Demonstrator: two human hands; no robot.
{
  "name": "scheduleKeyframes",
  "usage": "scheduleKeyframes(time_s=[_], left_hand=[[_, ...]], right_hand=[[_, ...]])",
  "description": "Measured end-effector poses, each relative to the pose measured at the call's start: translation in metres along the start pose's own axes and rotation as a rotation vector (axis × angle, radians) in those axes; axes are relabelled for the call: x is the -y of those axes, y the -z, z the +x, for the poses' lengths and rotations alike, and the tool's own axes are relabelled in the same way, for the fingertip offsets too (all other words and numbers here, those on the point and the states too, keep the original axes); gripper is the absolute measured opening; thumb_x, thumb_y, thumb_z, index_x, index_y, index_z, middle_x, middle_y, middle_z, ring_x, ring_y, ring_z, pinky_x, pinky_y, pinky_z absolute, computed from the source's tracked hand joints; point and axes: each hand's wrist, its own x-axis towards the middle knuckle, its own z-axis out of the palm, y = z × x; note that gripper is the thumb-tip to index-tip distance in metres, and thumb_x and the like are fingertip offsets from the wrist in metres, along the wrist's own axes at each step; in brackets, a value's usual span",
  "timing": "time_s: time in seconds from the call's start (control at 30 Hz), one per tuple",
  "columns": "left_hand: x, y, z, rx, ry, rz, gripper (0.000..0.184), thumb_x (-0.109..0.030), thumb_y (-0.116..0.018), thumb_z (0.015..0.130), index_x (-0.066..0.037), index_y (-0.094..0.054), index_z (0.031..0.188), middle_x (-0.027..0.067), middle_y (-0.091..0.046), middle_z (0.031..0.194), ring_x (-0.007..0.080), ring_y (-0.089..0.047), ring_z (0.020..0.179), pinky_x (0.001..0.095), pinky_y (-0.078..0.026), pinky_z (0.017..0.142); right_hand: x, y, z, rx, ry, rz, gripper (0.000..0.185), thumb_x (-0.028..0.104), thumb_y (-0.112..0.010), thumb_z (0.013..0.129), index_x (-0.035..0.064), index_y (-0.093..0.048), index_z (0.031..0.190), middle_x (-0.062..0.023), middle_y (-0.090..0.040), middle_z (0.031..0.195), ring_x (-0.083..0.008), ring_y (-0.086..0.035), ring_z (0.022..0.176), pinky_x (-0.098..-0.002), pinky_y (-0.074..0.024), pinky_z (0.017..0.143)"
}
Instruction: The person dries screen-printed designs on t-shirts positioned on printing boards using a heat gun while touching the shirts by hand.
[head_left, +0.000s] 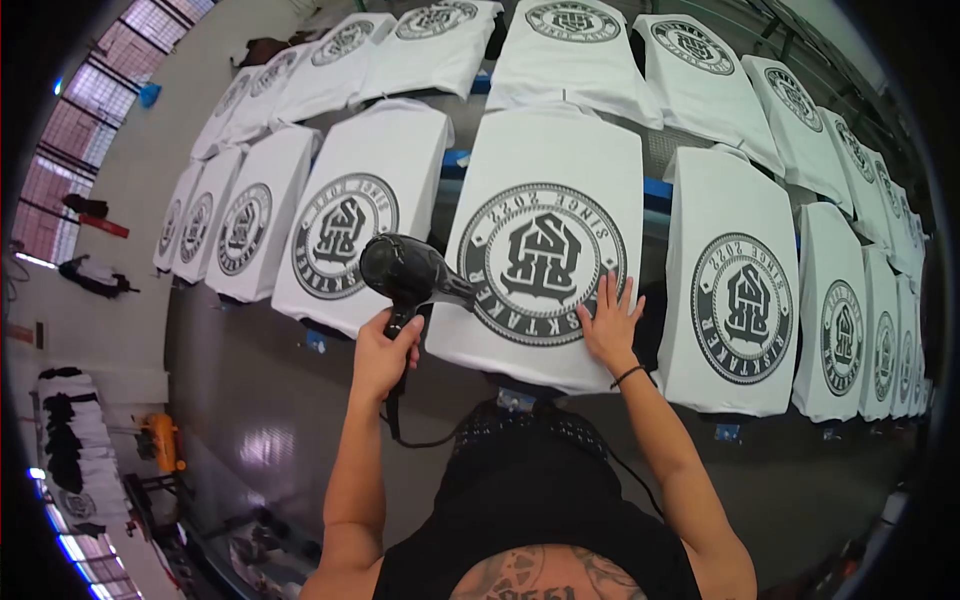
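Note:
My left hand [386, 352] is wrapped round the handle of a black hair dryer [405, 272]. The dryer's nozzle points right, over the left edge of a round black print on the white T-shirt [550, 150] in front of me. That shirt is stretched over a flat board. With fingers spread, my right hand [612, 322] lies flat on the lower right part of the same print. A dark band circles the right wrist. From the dryer's handle a black cord [393, 420] hangs down and runs toward my waist.
More printed white shirts on boards stand close on both sides, such as the one at right [740, 190] and at left [385, 145]. Another row [575, 65] lies behind. Blue rail parts [657, 188] show between boards. An orange machine [160, 442] stands far left on the floor.

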Motion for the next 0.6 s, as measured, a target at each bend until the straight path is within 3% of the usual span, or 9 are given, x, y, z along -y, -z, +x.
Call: scheduleKeyframes(time_s=[0.1, 0.2, 0.3, 0.33, 0.43, 0.47, 0.57, 0.6], left_hand=[[0.008, 0.0, -0.033, 0.025, 0.042, -0.043, 0.025, -0.022, -0.073, 0.094, 0.001, -0.065, 0.097, 0.0017, -0.063, 0.073, 0.007, -0.057, 0.054, 0.0245, -0.046, 0.048], [0.02, -0.006, -0.046, 0.113, -0.007, 0.017, 0.035, -0.022, -0.074, 0.094, 0.003, -0.066, 0.116, 0.0001, -0.061, 0.067, 0.0058, -0.057, 0.054, 0.0235, -0.046, 0.049], [0.027, -0.023, -0.052, 0.204, 0.043, 0.015, 0.036, -0.023, -0.074, 0.093, 0.003, -0.066, 0.117, -0.0005, -0.06, 0.064, 0.0058, -0.057, 0.053, 0.0233, -0.047, 0.049], [0.026, -0.031, -0.053, 0.239, 0.047, 0.006, 0.036, -0.024, -0.075, 0.093, 0.003, -0.066, 0.117, -0.0003, -0.061, 0.063, 0.0058, -0.058, 0.053, 0.023, -0.046, 0.049], [0.018, -0.062, -0.051, 0.329, 0.034, -0.009, 0.039, -0.026, -0.075, 0.094, 0.003, -0.065, 0.119, 0.0004, -0.06, 0.062, 0.0061, -0.056, 0.051, 0.0237, -0.046, 0.049], [0.015, -0.074, -0.049, 0.34, 0.038, -0.005, 0.039, -0.026, -0.075, 0.094, 0.003, -0.065, 0.119, 0.0004, -0.06, 0.062, 0.0061, -0.056, 0.051, 0.0237, -0.046, 0.049], [-0.002, -0.114, -0.038, 0.375, 0.018, 0.02, 0.042, -0.027, -0.075, 0.094, 0.003, -0.065, 0.121, 0.0006, -0.06, 0.062, 0.0062, -0.056, 0.051, 0.024, -0.046, 0.049], [-0.01, -0.129, -0.035, 0.389, 0.025, 0.011, 0.034, -0.023, -0.073, 0.095, 0.003, -0.064, 0.115, 0.0005, -0.06, 0.065, 0.0065, -0.055, 0.053, 0.0241, -0.045, 0.049]], right_hand=[[-0.001, -0.006, -0.012, -0.011, 0.017, -0.008, 0.079, 0.054, -0.048, 0.1, 0.0018, -0.031, 0.157, -0.0086, -0.02, 0.169, -0.045, -0.009, 0.154, -0.0697, -0.0057, 0.118], [-0.002, -0.011, -0.021, -0.052, 0.018, 0.023, 0.075, 0.051, -0.051, 0.1, 0.0045, -0.034, 0.157, -0.0076, -0.023, 0.168, -0.0454, -0.013, 0.153, -0.0694, -0.0076, 0.118], [-0.006, -0.003, -0.036, -0.036, 0.062, 0.052, 0.07, 0.049, -0.051, 0.101, 0.0065, -0.038, 0.155, -0.0068, -0.029, 0.166, -0.0444, -0.016, 0.153, -0.0686, -0.0087, 0.118], [-0.007, 0.0, -0.04, -0.116, 0.102, 0.075, 0.06, 0.041, -0.054, 0.101, 0.0073, -0.046, 0.15, -0.006, -0.039, 0.161, -0.0426, -0.022, 0.151, -0.0657, -0.012, 0.119], [-0.022, 0.009, -0.049, -0.149, 0.163, 0.215, 0.052, 0.033, -0.057, 0.101, 0.0066, -0.052, 0.145, -0.0051, -0.046, 0.156, -0.0411, -0.03, 0.147, -0.0618, -0.0159, 0.119], [-0.026, 0.012, -0.051, -0.218, 0.169, 0.236, 0.046, 0.023, -0.06, 0.099, 0.0061, -0.057, 0.141, -0.0058, -0.052, 0.151, -0.0397, -0.037, 0.142, -0.0561, -0.0229, 0.118], [-0.043, 0.015, -0.056, -0.247, 0.13, 0.399, 0.045, 0.017, -0.061, 0.097, 0.0063, -0.058, 0.14, -0.0068, -0.055, 0.148, -0.039, -0.04, 0.139, -0.0518, -0.0283, 0.116], [-0.049, 0.017, -0.058, -0.269, 0.144, 0.425, 0.045, 0.012, -0.062, 0.095, 0.0056, -0.058, 0.139, -0.008, -0.057, 0.146, -0.0389, -0.043, 0.136, -0.0488, -0.0314, 0.114]])
